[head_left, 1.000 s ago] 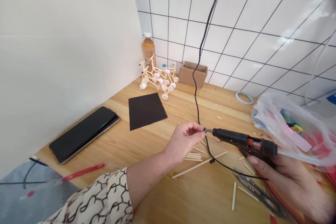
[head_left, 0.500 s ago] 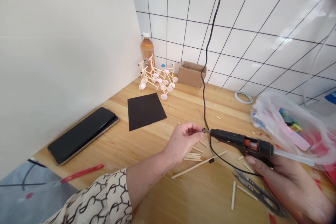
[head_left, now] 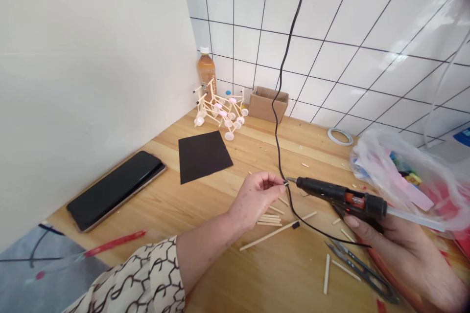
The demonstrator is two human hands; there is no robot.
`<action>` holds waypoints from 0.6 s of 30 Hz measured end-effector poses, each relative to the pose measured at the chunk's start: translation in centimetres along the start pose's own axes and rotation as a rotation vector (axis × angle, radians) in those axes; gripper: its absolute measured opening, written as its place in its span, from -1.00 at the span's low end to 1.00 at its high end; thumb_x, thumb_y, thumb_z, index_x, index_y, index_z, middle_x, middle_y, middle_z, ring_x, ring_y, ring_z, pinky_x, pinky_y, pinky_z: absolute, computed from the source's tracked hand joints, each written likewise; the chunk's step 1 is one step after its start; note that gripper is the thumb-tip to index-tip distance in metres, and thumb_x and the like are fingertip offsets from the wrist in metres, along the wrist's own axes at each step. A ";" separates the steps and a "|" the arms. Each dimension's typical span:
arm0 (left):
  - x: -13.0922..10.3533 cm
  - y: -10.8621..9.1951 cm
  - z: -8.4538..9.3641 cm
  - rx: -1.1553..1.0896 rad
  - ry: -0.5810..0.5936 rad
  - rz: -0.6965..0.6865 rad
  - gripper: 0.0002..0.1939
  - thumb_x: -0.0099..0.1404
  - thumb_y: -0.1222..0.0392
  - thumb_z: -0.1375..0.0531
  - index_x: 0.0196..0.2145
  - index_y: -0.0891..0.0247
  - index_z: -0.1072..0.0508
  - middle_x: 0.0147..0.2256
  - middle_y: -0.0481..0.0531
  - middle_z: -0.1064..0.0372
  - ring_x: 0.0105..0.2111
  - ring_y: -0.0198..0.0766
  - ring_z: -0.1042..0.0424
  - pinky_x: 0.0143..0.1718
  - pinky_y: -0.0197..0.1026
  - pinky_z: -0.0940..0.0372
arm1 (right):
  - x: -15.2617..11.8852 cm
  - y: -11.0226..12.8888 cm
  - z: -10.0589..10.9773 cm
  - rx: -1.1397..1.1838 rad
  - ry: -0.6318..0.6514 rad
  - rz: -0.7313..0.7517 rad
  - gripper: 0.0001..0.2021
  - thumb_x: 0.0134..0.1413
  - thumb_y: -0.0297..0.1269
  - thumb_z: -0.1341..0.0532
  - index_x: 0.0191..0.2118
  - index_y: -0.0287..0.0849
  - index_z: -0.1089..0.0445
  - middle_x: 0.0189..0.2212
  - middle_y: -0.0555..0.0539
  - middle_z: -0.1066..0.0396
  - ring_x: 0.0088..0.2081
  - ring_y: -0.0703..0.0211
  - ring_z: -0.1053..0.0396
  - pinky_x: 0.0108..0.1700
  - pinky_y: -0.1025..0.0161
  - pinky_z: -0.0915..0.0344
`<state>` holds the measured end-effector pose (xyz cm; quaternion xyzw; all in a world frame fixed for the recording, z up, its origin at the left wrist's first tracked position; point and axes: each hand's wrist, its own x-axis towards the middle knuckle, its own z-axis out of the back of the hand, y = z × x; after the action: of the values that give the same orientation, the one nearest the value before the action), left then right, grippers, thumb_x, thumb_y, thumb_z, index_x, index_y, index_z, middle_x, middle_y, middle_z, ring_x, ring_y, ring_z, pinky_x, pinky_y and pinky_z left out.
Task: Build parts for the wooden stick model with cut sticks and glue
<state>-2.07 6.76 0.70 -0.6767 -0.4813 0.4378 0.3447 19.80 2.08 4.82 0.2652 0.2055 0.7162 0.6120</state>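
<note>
My right hand [head_left: 400, 249] grips the black glue gun [head_left: 341, 199] above the bench [head_left: 220, 274], nozzle pointing left. My left hand [head_left: 255, 198] pinches a small dark piece [head_left: 285, 184] at the nozzle tip. Loose wooden sticks [head_left: 270, 219] lie just below on the bench.

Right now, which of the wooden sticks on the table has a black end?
The longest stick, lying slanted below the left hand. It carries a small black piece at its middle-right, under the black cord; the short sticks are plain.
</note>
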 end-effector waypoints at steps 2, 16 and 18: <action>0.0 0.0 0.0 -0.008 0.001 0.005 -0.86 -0.10 0.25 -0.28 -0.53 0.32 -0.41 -0.61 -0.13 -0.25 -0.61 -0.48 -0.13 -0.57 -0.37 -0.03 | 0.0 -0.1 0.0 0.021 0.005 0.008 -0.70 0.00 -0.04 -0.15 -0.24 -0.08 -0.46 -0.32 -0.05 -0.51 -0.22 -0.06 -0.43 -0.20 0.18 -0.38; 0.0 0.0 0.1 0.014 0.027 -0.001 -0.88 -0.08 0.26 -0.27 -0.53 0.33 -0.40 -0.61 -0.13 -0.24 -0.61 -0.48 -0.13 -0.55 -0.36 -0.02 | 0.9 -0.6 0.5 0.011 0.011 -0.043 -0.66 -0.06 0.01 -0.16 -0.32 -0.15 -0.47 -0.44 -0.06 -0.50 -0.31 -0.07 -0.45 -0.31 0.18 -0.39; 0.0 0.0 0.0 0.010 0.027 -0.004 -0.88 -0.09 0.27 -0.26 -0.53 0.33 -0.40 -0.60 -0.12 -0.24 -0.61 -0.48 -0.13 -0.54 -0.35 -0.03 | 1.0 -0.7 0.5 0.016 -0.023 -0.057 -0.66 -0.03 0.00 -0.14 -0.27 -0.14 -0.45 -0.42 -0.05 -0.49 -0.30 -0.06 -0.44 -0.30 0.17 -0.38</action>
<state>-2.10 6.78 0.74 -0.6798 -0.4756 0.4305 0.3554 20.52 3.13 4.93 0.2722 0.2115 0.6937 0.6324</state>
